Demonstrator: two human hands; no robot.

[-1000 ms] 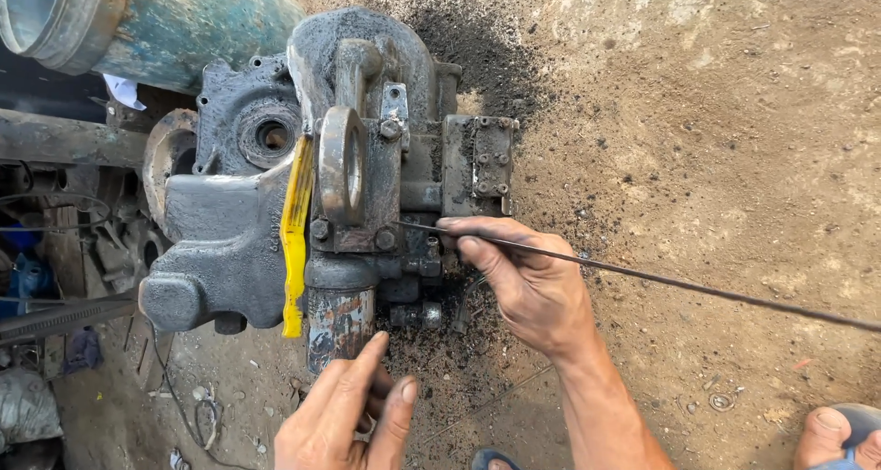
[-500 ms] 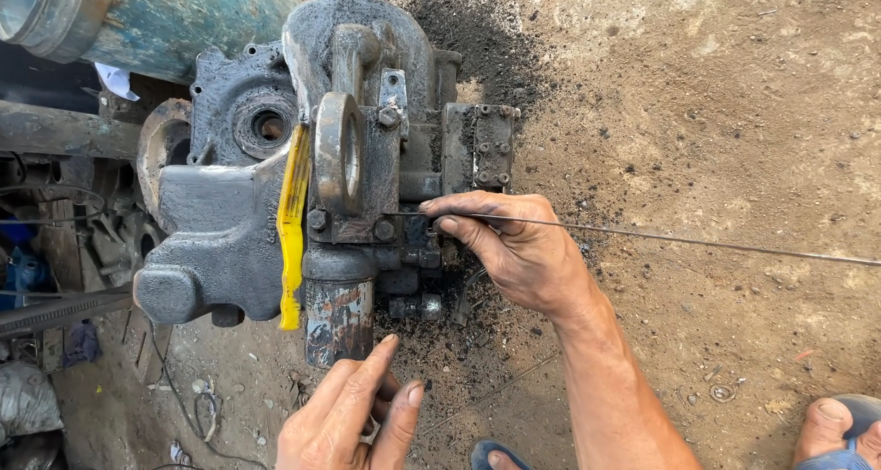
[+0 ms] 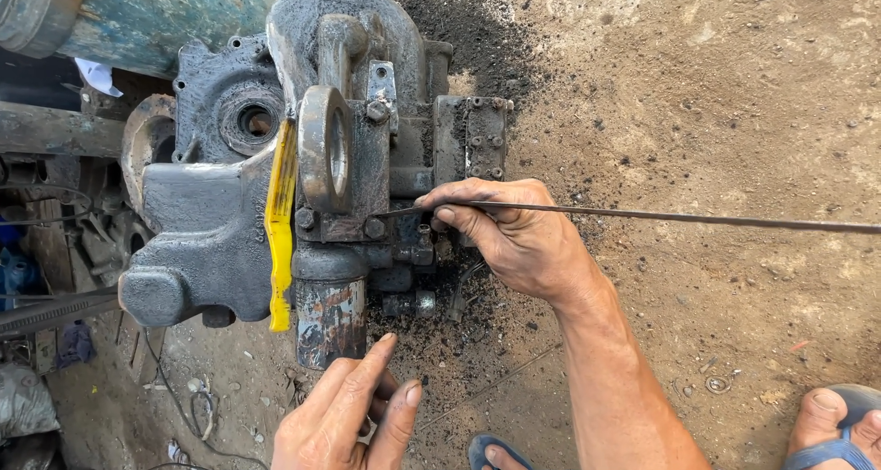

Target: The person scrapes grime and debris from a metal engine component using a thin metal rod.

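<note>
A large grey, oily cast-metal machine housing [image 3: 229, 222] lies on dirt ground, with a yellow strip [image 3: 280, 222] down its middle and a rusty cylinder [image 3: 330, 318] at its near end. My right hand [image 3: 514, 236] pinches a long thin metal rod [image 3: 688, 218] that runs off to the right; the rod's tip rests against the housing by a bolt [image 3: 374, 227]. My left hand [image 3: 349, 415] is low in view, fingers apart, fingertips near the rusty cylinder, holding nothing I can see.
A teal-painted pipe [image 3: 138, 16] lies at the top left. Dark machine parts and cables crowd the left edge [image 3: 46, 296]. Black oily soil [image 3: 477, 39] surrounds the housing. My sandalled feet [image 3: 840, 429] show at the bottom right. A loose wire [image 3: 486, 387] lies on the dirt.
My right hand and the rod's tip have slid slightly left, closer against the housing. My left hand stays near the rusty cylinder.
</note>
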